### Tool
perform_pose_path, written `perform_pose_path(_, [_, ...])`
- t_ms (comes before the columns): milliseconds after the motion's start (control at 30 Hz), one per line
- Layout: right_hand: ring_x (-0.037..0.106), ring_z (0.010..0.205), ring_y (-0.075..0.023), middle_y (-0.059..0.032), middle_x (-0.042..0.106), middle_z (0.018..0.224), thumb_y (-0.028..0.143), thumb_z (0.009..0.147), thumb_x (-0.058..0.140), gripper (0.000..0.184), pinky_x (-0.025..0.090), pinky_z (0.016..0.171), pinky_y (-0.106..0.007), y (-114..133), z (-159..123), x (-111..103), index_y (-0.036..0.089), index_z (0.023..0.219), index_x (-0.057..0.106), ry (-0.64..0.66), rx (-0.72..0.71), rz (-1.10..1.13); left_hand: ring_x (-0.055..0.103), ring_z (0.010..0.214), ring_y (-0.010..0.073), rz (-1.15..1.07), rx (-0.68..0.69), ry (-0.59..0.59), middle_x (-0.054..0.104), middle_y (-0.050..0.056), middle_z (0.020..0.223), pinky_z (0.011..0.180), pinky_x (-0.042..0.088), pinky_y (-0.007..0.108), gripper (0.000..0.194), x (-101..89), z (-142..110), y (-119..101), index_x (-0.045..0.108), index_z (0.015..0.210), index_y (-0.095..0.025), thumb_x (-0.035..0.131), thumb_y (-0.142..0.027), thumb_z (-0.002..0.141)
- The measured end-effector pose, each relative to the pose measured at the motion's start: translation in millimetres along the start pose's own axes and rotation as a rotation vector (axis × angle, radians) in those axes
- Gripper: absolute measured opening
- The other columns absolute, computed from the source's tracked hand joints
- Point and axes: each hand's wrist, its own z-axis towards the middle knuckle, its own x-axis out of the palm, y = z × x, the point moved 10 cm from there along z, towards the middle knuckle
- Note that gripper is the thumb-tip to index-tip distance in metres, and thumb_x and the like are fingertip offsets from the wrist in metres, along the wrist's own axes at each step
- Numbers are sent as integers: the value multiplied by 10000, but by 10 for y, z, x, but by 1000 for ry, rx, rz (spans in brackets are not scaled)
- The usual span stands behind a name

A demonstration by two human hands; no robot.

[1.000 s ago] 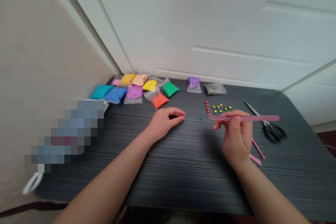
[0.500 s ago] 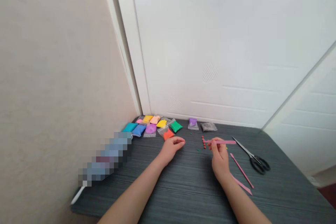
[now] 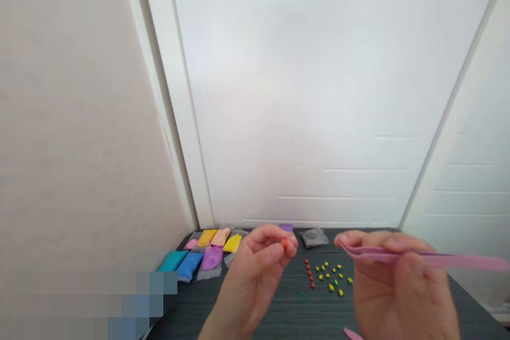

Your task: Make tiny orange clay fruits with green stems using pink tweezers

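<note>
My left hand (image 3: 255, 276) is raised in the middle of the head view. Its thumb and fingertips pinch a tiny red clay ball (image 3: 283, 243) that seems to have a green speck. To the right, my right hand (image 3: 402, 281) is closed around a long pink clay modelling tool (image 3: 458, 261). The tool lies level, its curved, narrow end pointing left towards the left hand, a gap apart from the ball. Below, between the hands, a column of several small red clay balls (image 3: 309, 273) lies on the dark table (image 3: 279, 324). Several little yellow-and-green pieces (image 3: 331, 287) are scattered beside them.
Bags of coloured clay line the back left, among them a blue bag (image 3: 190, 266), a purple bag (image 3: 211, 260) and a yellow bag (image 3: 232, 243). A grey bag (image 3: 314, 237) lies by the white panel (image 3: 255, 90). Part of another pink tool (image 3: 352, 333) shows at the bottom edge.
Both hands have risen off the table towards the camera, with the ball and the pink tool still held. The view has tilted upward; the scissors are out of sight.
</note>
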Motion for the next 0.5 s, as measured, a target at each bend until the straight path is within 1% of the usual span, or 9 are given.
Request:
perform_pose_path(33, [641, 737, -179, -3, 619, 718, 235, 868, 375, 170, 546, 641, -350, 23, 4, 114, 222, 912, 539, 124, 2, 3, 542, 774, 104, -20, -25, 29, 595, 18, 702, 738, 430, 202, 99, 43, -5, 18, 648, 768, -158, 597, -102, 706])
perform_pose_path(67, [648, 727, -194, -12, 639, 701, 235, 870, 370, 175, 553, 624, -363, 34, -6, 178, 222, 935, 533, 206, 1, -17, 540, 769, 104, -42, -39, 51, 592, 14, 691, 734, 429, 202, 122, 64, -8, 30, 646, 794, -166, 608, -104, 695])
perform_pose_path(100, [654, 733, -206, -29, 657, 721, 232, 872, 365, 179, 558, 618, -372, 15, -14, 181, 220, 956, 523, 226, 17, -61, 537, 758, 103, -60, -44, 65, 589, 11, 683, 726, 429, 201, 135, 67, -7, 40, 642, 804, -171, 617, -107, 688])
perform_pose_path(167, [658, 756, -209, -52, 675, 775, 213, 865, 389, 167, 565, 634, -367, -68, -36, 176, 228, 987, 502, 240, 75, -162, 535, 756, 102, -86, -60, 65, 591, 10, 688, 715, 428, 200, 127, 26, 4, 69, 635, 797, -175, 619, -107, 691])
perform_pose_path(233, [658, 752, -197, -48, 675, 798, 185, 831, 460, 165, 570, 646, -347, -144, -52, 172, 243, 983, 491, 223, 117, -221, 536, 775, 101, -115, -89, 55, 597, 12, 706, 716, 427, 198, 93, -27, 21, 111, 629, 778, -172, 601, -111, 713])
perform_pose_path(333, [651, 724, -188, -26, 667, 759, 176, 783, 535, 172, 569, 648, -344, -200, -48, 175, 251, 935, 505, 171, 108, -232, 543, 808, 105, -189, -155, 69, 604, 12, 722, 743, 425, 203, 79, -46, 32, 191, 624, 793, -171, 587, -134, 735])
perform_pose_path(433, [624, 588, -170, 4, 640, 634, 192, 768, 547, 162, 557, 675, -375, -217, -53, 249, 262, 914, 538, 230, 48, -247, 557, 814, 113, -256, -229, 82, 618, 17, 753, 768, 424, 219, 88, -29, 12, 276, 624, 807, -169, 559, -148, 751])
perform_pose_path(500, [577, 473, -157, 28, 605, 558, 228, 768, 541, 152, 556, 641, -379, -242, -64, 289, 294, 905, 549, 290, 40, -265, 568, 807, 115, -291, -275, 86, 629, 19, 775, 771, 424, 223, 101, -15, -10, 324, 627, 807, -169, 547, -143, 751])
